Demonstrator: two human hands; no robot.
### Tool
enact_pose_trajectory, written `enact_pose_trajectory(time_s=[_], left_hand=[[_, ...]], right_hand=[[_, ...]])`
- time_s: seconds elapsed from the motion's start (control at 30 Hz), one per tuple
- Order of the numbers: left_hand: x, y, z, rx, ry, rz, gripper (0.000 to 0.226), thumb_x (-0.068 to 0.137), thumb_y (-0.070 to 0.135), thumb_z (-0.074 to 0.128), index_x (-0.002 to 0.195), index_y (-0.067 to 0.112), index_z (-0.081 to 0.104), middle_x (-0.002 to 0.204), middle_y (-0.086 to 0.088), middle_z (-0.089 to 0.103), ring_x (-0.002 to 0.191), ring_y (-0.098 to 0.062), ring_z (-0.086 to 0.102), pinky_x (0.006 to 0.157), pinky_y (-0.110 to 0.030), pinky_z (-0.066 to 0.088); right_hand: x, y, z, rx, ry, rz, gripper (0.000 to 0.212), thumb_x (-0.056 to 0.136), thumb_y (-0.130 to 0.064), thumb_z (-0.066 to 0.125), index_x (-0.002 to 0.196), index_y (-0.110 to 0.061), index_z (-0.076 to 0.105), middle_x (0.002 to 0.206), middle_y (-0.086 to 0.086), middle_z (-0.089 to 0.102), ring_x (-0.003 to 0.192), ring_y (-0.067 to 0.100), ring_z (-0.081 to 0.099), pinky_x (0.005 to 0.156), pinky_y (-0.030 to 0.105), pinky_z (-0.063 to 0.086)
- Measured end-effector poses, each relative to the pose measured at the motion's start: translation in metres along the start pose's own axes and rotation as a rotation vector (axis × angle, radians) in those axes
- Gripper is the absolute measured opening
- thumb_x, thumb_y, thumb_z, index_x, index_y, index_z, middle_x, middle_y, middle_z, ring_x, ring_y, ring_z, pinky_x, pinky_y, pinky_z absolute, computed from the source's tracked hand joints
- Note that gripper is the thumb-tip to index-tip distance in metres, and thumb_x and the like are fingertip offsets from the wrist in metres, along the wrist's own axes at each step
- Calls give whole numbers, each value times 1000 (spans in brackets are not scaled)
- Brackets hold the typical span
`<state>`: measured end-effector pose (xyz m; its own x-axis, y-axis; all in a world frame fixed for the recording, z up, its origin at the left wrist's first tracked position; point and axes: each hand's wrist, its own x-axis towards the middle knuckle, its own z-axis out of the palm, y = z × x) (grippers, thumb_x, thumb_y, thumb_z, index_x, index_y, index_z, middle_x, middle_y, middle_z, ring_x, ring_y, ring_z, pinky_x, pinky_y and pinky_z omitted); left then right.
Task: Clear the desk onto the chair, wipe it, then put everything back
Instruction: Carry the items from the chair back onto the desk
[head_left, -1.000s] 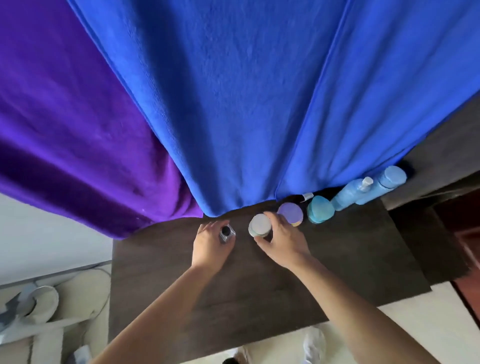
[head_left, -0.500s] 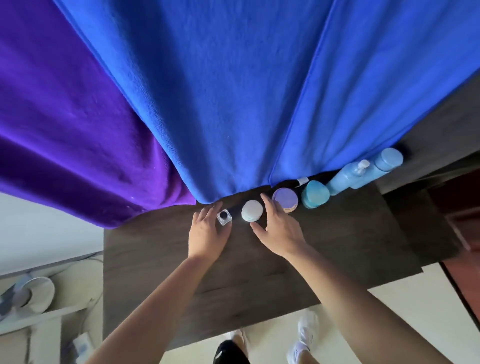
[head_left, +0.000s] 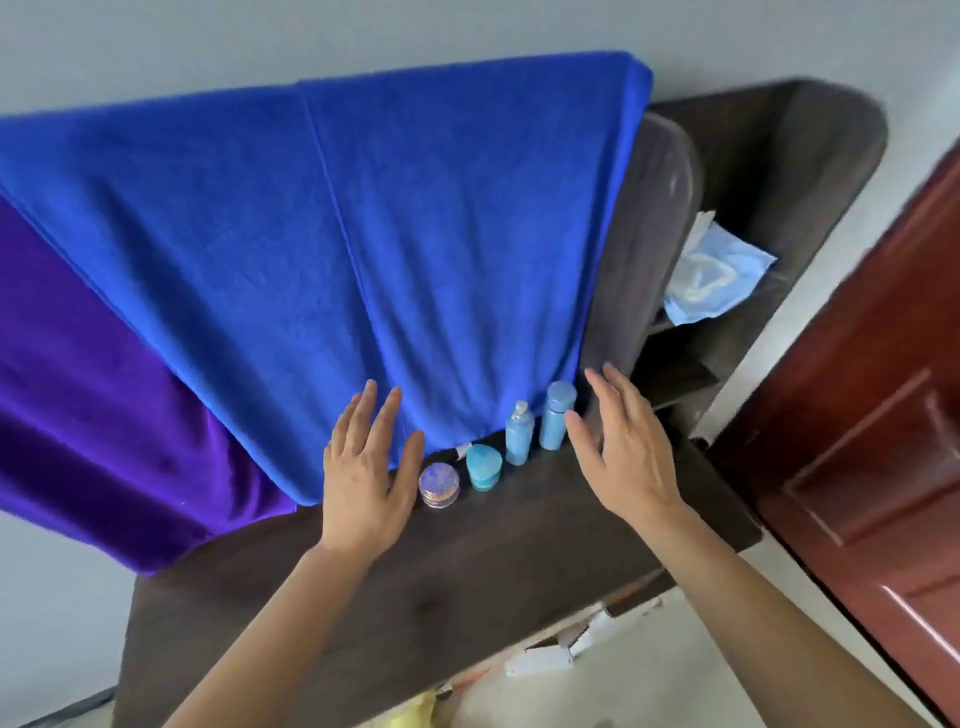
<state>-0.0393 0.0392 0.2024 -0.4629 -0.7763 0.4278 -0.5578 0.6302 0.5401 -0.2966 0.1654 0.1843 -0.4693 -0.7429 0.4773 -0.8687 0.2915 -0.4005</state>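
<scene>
On the dark wooden desk a row of toiletries stands against the hanging towels: a round jar with a lilac lid, a teal jar, a light blue pump bottle and a light blue capped bottle. A small white tube tip peeks out behind the jars. My left hand hovers with straight fingers just left of the lilac jar, holding nothing. My right hand is raised, fingers spread, just right of the capped bottle, holding nothing. My left hand hides whatever stands to its left.
A blue towel and a purple towel hang over the desk's back. A dark shelf unit at the right holds a pale blue cloth. A red-brown door stands at the far right. Papers lie on the floor.
Both hands let go of the small dark-capped bottle and the white-lidded jar and lifted, fingers spread. The view tilted up and to the right, and those two items are out of sight.
</scene>
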Motion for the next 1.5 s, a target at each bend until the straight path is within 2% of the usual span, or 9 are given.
enact_pose_trajectory(time_s=[0.17, 0.33, 0.53, 0.77, 1.03, 1.13, 1.27, 1.4, 1.5], left_hand=[[22, 86, 56, -109, -164, 312, 59, 98, 44, 43, 146, 10, 47, 157, -15, 36, 143, -36, 36, 115, -50, 31], [9, 191, 128, -269, -357, 603, 60, 99, 43, 42, 148, 8, 44, 157, -16, 34, 144, -35, 33, 118, -49, 27], [-90, 327, 180, -429, -628, 883, 63, 99, 46, 42, 154, 16, 34, 163, -9, 24, 151, -27, 19, 120, -46, 21], [-227, 472, 216, -541, -751, 1168, 60, 100, 46, 41, 154, 20, 35, 164, -5, 21, 151, -25, 19, 118, -40, 18], [-401, 627, 265, -472, -935, 1250, 61, 102, 54, 26, 157, 29, 21, 167, 0, 4, 154, -24, 5, 121, -48, 18], [-453, 684, 276, -480, -990, 1288, 62, 101, 52, 32, 157, 31, 17, 167, 0, 2, 154, -21, 2, 122, -50, 18], [-491, 744, 300, -479, -1030, 1320, 62, 102, 52, 33, 157, 32, 14, 167, 2, 0, 154, -20, 0, 122, -48, 14], [-515, 801, 344, -451, -1043, 1379, 64, 101, 48, 37, 157, 29, 15, 167, -1, 1, 154, -22, 1, 122, -45, 13], [-534, 847, 388, -387, -1111, 1344, 68, 97, 55, 28, 158, 30, 9, 166, 1, -7, 154, -19, -5, 123, -44, 9]], right_hand=[[-61, 64, -83, -154, 166, 207, 57, 99, -47, 47, 146, -14, 47, 152, 13, 44, 133, 29, 48, 104, 43, 45], [-179, 105, -167, -357, 307, 575, 58, 101, -53, 40, 148, -20, 43, 156, 6, 40, 138, 25, 41, 111, 42, 37], [-338, 102, -244, -506, 433, 910, 53, 102, -47, 46, 148, -20, 42, 156, 6, 39, 140, 26, 42, 107, 48, 44], [-473, 122, -328, -592, 516, 1238, 60, 102, -55, 36, 150, -19, 41, 157, 6, 38, 143, 29, 38, 107, 54, 42], [-625, 196, -438, -599, 548, 1360, 58, 101, -50, 48, 151, -23, 38, 157, 4, 36, 143, 26, 37, 111, 46, 38], [-672, 227, -487, -579, 514, 1465, 63, 99, -60, 37, 153, -28, 32, 162, -1, 28, 146, 24, 31, 116, 46, 33], [-716, 273, -533, -560, 489, 1578, 64, 99, -62, 34, 155, -30, 28, 165, -4, 21, 148, 22, 27, 119, 45, 30], [-752, 332, -563, -544, 484, 1653, 67, 96, -66, 31, 153, -31, 26, 163, -2, 26, 147, 22, 30, 117, 48, 34], [-771, 380, -583, -531, 459, 1720, 67, 95, -68, 29, 152, -33, 22, 162, -1, 26, 146, 24, 32, 115, 49, 36]])
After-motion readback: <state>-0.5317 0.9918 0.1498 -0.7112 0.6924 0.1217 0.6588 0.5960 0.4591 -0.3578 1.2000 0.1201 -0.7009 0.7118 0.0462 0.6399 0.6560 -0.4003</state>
